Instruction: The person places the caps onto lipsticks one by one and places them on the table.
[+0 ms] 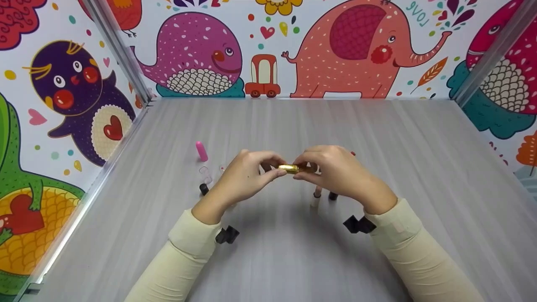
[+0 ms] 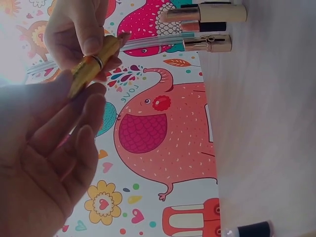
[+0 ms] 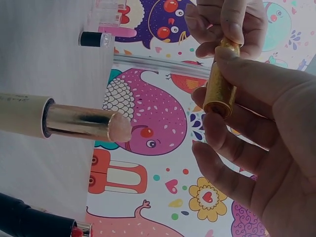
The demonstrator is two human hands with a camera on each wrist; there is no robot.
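"Gold tube [image 1: 288,168], held level above the middle of a grey worktop [image 1: 272,260], between the hands of a person in cream sleeves [image 1: 182,247]."

"Which hand has it?"

"Both. Fingers of the left hand [image 1: 251,174] pinch one end against the thumb; those of the right hand [image 1: 335,170] grasp the other. The two hands face each other, their fingertips close together along the tube."

"And around them?"

"Toward the worktop's left edge, a pink tube [image 1: 202,152] stands upright. Nearer the front edge come a clear case [image 1: 204,173] and a black cap [image 1: 204,189], the latter just beside the left wrist."

"On the right?"

"A cream lipstick [image 1: 315,199] stands uncapped, its pale tip showing in the right wrist view. Near it is a black tube [image 1: 333,196], partly hidden by the right hand."

"The background?"

"A printed wall [image 1: 270,44] along the worktop's far edge, with a purple whale [image 1: 197,52] and a coral elephant [image 1: 335,63]."
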